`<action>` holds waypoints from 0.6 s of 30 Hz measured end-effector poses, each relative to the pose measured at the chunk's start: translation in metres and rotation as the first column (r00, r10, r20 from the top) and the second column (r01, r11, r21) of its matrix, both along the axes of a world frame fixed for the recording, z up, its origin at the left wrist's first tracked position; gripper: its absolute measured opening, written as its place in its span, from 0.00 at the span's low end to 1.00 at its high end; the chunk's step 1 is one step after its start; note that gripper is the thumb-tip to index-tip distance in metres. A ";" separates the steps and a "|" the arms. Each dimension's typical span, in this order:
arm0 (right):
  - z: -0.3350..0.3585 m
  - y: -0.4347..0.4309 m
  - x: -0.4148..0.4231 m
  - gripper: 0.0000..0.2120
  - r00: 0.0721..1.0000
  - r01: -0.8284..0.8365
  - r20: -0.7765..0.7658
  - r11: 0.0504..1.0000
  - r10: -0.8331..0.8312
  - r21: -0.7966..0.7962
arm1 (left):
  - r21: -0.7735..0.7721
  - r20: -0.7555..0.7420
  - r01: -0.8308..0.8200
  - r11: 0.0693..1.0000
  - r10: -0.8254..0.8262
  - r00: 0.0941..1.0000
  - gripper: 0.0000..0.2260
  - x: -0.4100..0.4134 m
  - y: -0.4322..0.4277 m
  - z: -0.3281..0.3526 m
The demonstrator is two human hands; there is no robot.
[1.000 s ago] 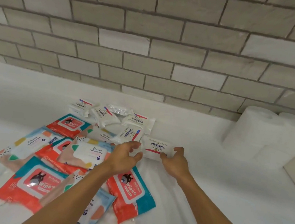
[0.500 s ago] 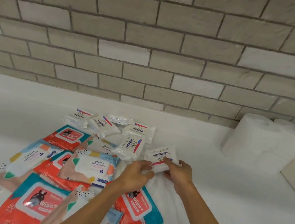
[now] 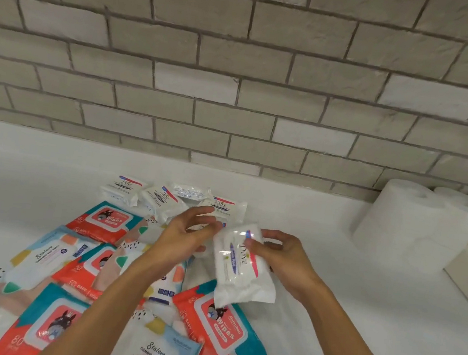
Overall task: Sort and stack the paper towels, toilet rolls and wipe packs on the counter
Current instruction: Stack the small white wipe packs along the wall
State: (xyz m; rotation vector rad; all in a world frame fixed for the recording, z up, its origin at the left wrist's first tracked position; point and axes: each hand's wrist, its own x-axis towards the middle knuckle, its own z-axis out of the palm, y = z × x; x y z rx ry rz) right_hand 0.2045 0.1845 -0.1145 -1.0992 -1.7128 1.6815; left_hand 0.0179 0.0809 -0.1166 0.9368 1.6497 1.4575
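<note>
**Dove pack** (image 3: 240, 269): one, small, white. Held clear above the table (image 3: 356, 325), tilted, label up.

**Right grip** (image 3: 290, 261): thumb on the label, fingers curled behind the Dove pack's right edge.

**Left grip** (image 3: 181, 235): fingers loosely spread, holding nothing. The thumb tip is just beside the pack's upper corner; I cannot tell whether it touches.

**Small packs** (image 3: 162, 198): four, in a row at the back of the table.

**Big wipe packs** (image 3: 107, 217): an overlapping heap to the left and near side, partly under both forearms and the held pack.

**Rolls** (image 3: 398, 224): white, upright, far right against the brick wall (image 3: 237, 89).
</note>
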 end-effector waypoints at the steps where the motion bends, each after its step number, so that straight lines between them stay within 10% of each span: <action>1: 0.002 -0.003 -0.004 0.22 0.996 -0.077 0.038 0.997 0.077 0.007 | -0.030 0.028 0.078 0.997 -0.077 0.997 0.18 -0.002 -0.004 0.005; 8: 0.002 -0.016 -0.034 0.18 0.945 -0.303 0.128 0.953 0.302 -0.005 | -0.328 0.032 0.471 0.819 -0.488 0.872 0.16 -0.022 -0.030 -0.003; 13: -0.005 -0.015 -0.056 0.16 0.936 -0.317 0.143 0.947 0.322 -0.054 | -0.346 0.070 0.386 0.855 -0.387 0.919 0.17 -0.032 -0.044 -0.013; 18: -0.011 0.010 -0.078 0.07 0.988 0.049 0.155 0.990 -0.029 -0.130 | -0.323 0.145 0.214 0.922 -0.175 0.974 0.18 -0.043 -0.060 -0.019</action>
